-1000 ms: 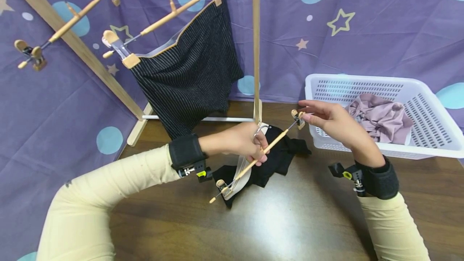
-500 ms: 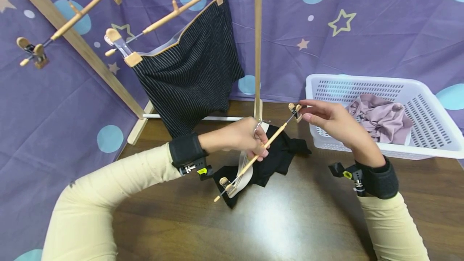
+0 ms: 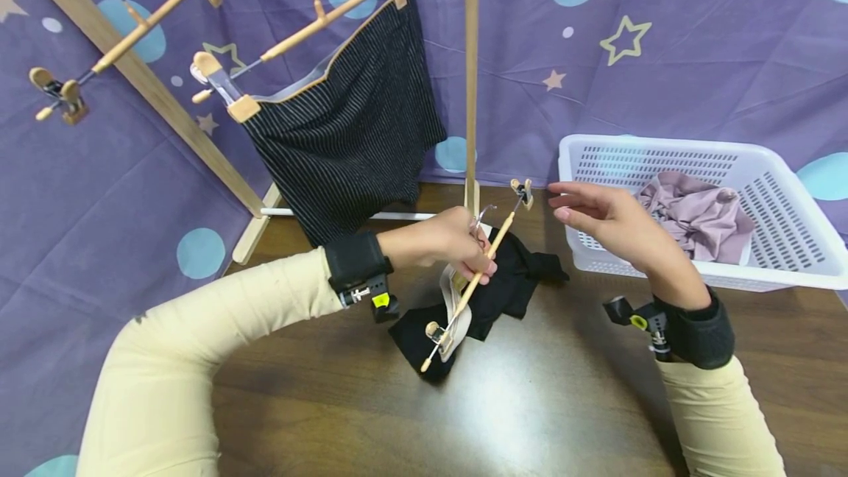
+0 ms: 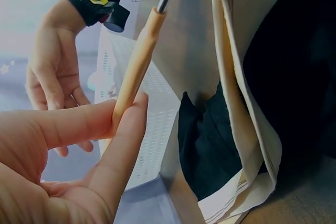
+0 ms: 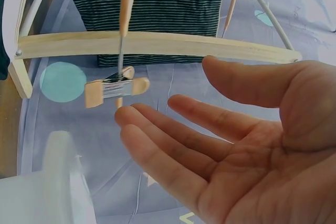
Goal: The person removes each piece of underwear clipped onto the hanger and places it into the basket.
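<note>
Cream long sleeves (image 3: 199, 344) — black wrist straps (image 3: 695, 330) carrying small cameras, yellow-tagged mounts (image 3: 380, 300).

So the surface (image 3: 543, 403) is dark brown wood, kinda glossy. A white slotted basket (image 3: 782, 271) sits on it. Just left of the basket there's a crumpled black garment (image 3: 510, 285), and further left the drying rack's wooden feet (image 3: 255, 238).

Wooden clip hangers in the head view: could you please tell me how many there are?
3: one bare wooden clip hanger hanging upper left, one carrying the black striped shorts, one gripped by the left hand over the table. Others may be out of frame.
</note>
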Available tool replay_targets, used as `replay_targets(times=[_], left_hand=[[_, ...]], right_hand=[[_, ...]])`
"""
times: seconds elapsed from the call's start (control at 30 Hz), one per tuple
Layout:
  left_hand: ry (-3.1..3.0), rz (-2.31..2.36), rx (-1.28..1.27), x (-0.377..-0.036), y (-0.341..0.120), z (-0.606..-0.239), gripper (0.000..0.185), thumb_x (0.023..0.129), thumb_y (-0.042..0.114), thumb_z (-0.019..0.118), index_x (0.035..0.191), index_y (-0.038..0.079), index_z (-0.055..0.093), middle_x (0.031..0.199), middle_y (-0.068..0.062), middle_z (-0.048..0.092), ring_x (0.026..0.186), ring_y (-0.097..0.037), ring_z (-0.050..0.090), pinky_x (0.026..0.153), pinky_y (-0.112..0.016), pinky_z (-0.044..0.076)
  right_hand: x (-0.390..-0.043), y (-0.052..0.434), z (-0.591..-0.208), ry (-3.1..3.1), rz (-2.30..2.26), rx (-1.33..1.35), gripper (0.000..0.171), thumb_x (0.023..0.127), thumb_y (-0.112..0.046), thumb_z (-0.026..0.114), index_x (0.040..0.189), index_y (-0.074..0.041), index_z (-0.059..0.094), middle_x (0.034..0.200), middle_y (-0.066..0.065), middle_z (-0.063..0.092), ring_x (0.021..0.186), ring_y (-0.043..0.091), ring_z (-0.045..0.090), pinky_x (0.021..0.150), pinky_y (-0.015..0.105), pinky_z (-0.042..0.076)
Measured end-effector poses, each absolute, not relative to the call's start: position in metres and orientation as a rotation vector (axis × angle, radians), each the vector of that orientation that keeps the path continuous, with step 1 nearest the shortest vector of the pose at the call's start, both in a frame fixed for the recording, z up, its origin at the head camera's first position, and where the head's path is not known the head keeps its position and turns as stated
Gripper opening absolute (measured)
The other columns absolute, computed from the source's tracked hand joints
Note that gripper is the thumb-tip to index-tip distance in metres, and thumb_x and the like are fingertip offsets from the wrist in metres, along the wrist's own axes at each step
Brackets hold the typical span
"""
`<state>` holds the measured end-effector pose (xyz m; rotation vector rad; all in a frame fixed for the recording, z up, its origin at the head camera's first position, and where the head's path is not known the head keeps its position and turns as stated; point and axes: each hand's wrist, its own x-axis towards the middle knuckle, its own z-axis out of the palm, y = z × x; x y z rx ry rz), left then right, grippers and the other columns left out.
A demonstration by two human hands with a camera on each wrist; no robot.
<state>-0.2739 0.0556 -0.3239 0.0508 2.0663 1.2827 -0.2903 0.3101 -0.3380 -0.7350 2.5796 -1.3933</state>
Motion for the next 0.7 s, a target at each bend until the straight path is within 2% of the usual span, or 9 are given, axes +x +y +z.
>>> replay_targets(times=[0.37, 0.6, 0.7], left_hand=[[2.035, 1.194, 0.044, -0.291, 0.061, -0.322, 0.017, 0.092, -0.005, 0.070, 0.079, 0.000, 0.060, 0.068, -0.006, 0.069, 0.058, -0.010, 0.068, 0.059, -0.021, 0.060], [2.017, 1.183, 0.022, -0.298, 0.064, -0.322, 0.005, 0.091, -0.008, 0.069, 0.087, -0.009, 0.067, 0.067, -0.006, 0.069, 0.059, -0.012, 0.067, 0.057, -0.018, 0.058], [2.024, 1.180, 0.015, -0.301, 0.065, -0.322, 0.007, 0.091, -0.007, 0.070, 0.084, -0.007, 0.066, 0.067, -0.007, 0.069, 0.059, -0.011, 0.068, 0.057, -0.018, 0.059]], right_hand=[[-0.271, 0.307, -0.327, 2.716, -1.269, -0.841, 0.037, 0.102, -0.015, 0.064, 0.136, -0.001, 0.062, 0.126, 0.020, 0.070, 0.103, -0.010, 0.063, 0.083, 0.002, 0.047], [-0.247, 0.300, -0.317, 2.800, -1.163, -0.999, 0.032, 0.099, -0.014, 0.068, 0.131, -0.010, 0.068, 0.123, 0.007, 0.074, 0.109, 0.020, 0.071, 0.089, 0.006, 0.049], [-0.238, 0.297, -0.315, 2.788, -1.152, -1.142, 0.035, 0.096, -0.008, 0.070, 0.130, -0.012, 0.069, 0.121, 0.004, 0.075, 0.106, 0.015, 0.071, 0.091, 0.010, 0.052]])
